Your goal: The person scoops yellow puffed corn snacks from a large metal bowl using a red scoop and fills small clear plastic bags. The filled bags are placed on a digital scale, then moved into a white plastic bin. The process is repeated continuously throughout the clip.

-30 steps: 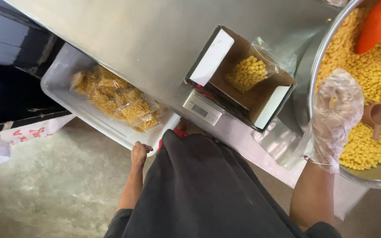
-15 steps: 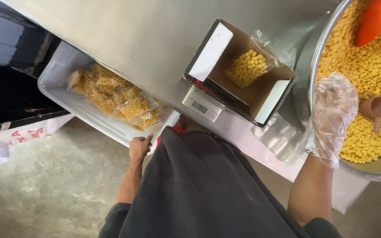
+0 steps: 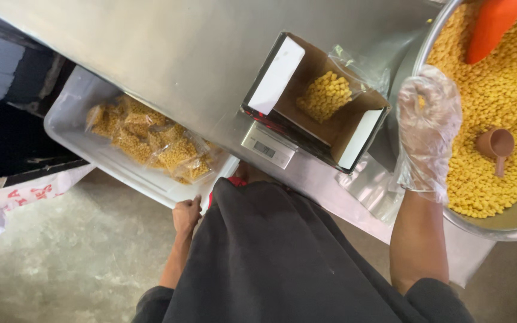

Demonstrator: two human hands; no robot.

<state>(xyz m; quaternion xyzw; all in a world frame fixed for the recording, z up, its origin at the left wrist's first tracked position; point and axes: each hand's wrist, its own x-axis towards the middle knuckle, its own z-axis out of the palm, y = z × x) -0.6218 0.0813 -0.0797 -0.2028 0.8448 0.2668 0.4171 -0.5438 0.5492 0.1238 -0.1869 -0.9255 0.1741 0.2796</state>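
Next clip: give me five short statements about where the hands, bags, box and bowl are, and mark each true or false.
1. The right hand wears a clear plastic glove. True.
2. The left hand grips the small brown scoop. False: it rests at the edge of the white tray; the scoop lies in the metal bowl.
3. The cardboard box sits on a scale. True.
4. The white tray holds filled bags of yellow pieces. True.
5. The orange tool lies in the tray. False: it stands in the bowl.

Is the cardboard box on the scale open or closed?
Open. The cardboard box has its flaps folded outward, and yellow pieces in a clear bag show inside.
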